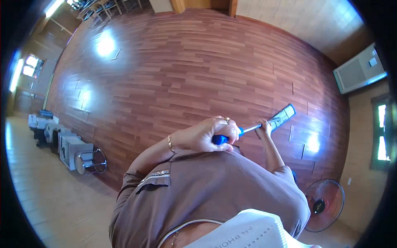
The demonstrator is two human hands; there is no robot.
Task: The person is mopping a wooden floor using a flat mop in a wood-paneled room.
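Flat mop [282, 116] out ahead on the reddish wood-plank floor [186, 70], its pale rectangular head with blue edging lying flat on the boards to the person's right front, well inside the room rather than near a wall. A silver shaft runs back from the head to a blue grip. Left hand [209, 134] clenched around the blue grip at the top end, close against the chest; bracelet at that wrist, ring on a finger. Right hand [264, 126] wrapped around the shaft lower down, nearer the head. Both hands grasping, nothing released. Progress: cannot judge which boards are already wiped; the floor gleams all over with window glare and shows no wet streaks, dust lines or debris. By the look of it, mopping is mid-course, with the wide stretch beyond the head possibly still to cover. Outward: metal-framed stool [92, 161] and pale boxes [66, 144] at left wall, standing fan [324, 204] lower right, floor-standing air conditioner [359, 70] upper right.
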